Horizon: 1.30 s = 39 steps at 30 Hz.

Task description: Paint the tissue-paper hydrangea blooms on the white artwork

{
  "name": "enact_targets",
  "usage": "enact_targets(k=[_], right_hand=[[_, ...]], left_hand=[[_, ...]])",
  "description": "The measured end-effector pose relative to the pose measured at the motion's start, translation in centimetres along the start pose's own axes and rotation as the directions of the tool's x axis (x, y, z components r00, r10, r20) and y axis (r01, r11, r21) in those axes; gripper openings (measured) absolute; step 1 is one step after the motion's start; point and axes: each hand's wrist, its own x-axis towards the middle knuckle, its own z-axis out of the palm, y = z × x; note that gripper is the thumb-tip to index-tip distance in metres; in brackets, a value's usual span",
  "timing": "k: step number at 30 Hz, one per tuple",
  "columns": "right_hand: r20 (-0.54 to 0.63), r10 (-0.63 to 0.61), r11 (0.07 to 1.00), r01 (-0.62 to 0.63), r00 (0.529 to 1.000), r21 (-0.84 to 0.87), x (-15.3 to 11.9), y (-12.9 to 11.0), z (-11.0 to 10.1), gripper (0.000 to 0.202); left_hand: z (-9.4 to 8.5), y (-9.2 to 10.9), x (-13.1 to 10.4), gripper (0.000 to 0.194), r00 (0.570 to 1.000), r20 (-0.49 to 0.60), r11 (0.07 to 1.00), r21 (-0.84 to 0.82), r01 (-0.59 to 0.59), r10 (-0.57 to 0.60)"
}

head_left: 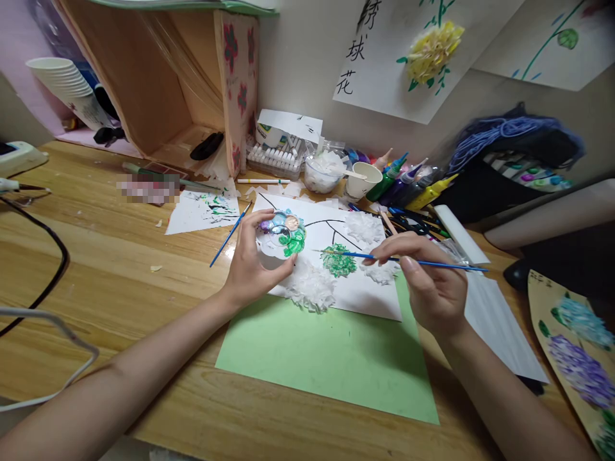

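My left hand (250, 266) grips a clear round paint palette (284, 232) by its edge, thumb on one side and fingers on the other. Green, blue, purple and peach paint shows in its wells. In my right hand (430, 285) a thin blue paintbrush (449, 264) is pinched, its tip over a ruffled paper flower (339, 261) coloured green; whether the bristles touch it I cannot tell. Several ruffled flowers, such as the white paper flower (310, 285), lie on a white sheet (368, 302) with black drawn lines. Beneath that sits a green sheet (327, 362).
A second paintbrush (230, 234) lies left of the white sheet. Behind stand a bowl of paper scraps (325, 171), a paper cup (362, 181), paint bottles (394, 176) and a marker box (273, 157). A cardboard box (240, 83) stands at the back left; cables (52, 256) cross the left side.
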Motion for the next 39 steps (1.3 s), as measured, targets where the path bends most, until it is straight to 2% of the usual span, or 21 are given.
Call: enact_targets(k=[2, 9, 13, 18, 21, 28, 30, 33, 36, 39], right_hand=[[0.003, -0.003, 1.0, 0.003, 1.0, -0.018, -0.1, 0.0, 0.1, 0.021], [0.135, -0.039, 0.988, 0.059, 0.99, -0.142, -0.2, -0.1, 1.1, 0.024], [0.12, -0.047, 0.988, 0.063, 0.992, -0.138, -0.2, -0.1, 1.0, 0.025], [0.116, -0.026, 0.99, 0.042, 0.993, -0.135, -0.2, -0.2, 0.7, 0.025], [0.05, -0.005, 0.996, 0.01, 0.999, -0.084, -0.1, -0.1, 0.5, 0.026], [-0.133, 0.042, 0.992, -0.025, 0.99, 0.127, 0.1, 1.0, 0.2, 0.02], [-0.11, 0.014, 0.996, -0.004, 0.994, 0.085, 0.0, 1.0, 0.2, 0.021], [0.003, -0.044, 0.999, 0.044, 0.999, -0.024, -0.1, 0.5, 0.2, 0.022], [0.088, -0.063, 0.993, 0.071, 0.994, -0.092, -0.2, 0.1, 0.4, 0.022], [0.114, -0.067, 0.989, 0.081, 0.991, -0.121, -0.2, 0.0, 0.5, 0.02]], left_hand=[[0.0, 0.1, 0.0, 0.065, 1.0, 0.02, 1.0, 0.005, -0.024, 0.024], [-0.1, 0.4, 0.1, 0.068, 0.99, 0.061, 0.991, 0.015, -0.132, 0.131], [-0.1, 0.5, 0.1, 0.067, 0.987, 0.069, 0.989, 0.008, -0.146, 0.145], [-0.2, 0.5, 0.1, 0.066, 0.99, 0.07, 0.993, 0.001, -0.121, 0.121], [-0.2, 0.4, 0.0, 0.066, 0.993, 0.076, 0.996, -0.009, -0.09, 0.091], [0.1, -0.3, 0.0, 0.062, 0.992, 0.003, 0.991, -0.057, 0.124, -0.124], [0.1, -0.5, 0.0, 0.061, 0.982, -0.028, 0.981, -0.059, 0.185, -0.187], [0.1, -0.6, 0.0, 0.06, 0.973, -0.041, 0.972, -0.066, 0.225, -0.227], [0.1, -0.5, 0.0, 0.061, 0.978, -0.034, 0.977, -0.07, 0.203, -0.206], [0.1, -0.5, 0.0, 0.061, 0.985, -0.036, 0.984, -0.062, 0.165, -0.168]])
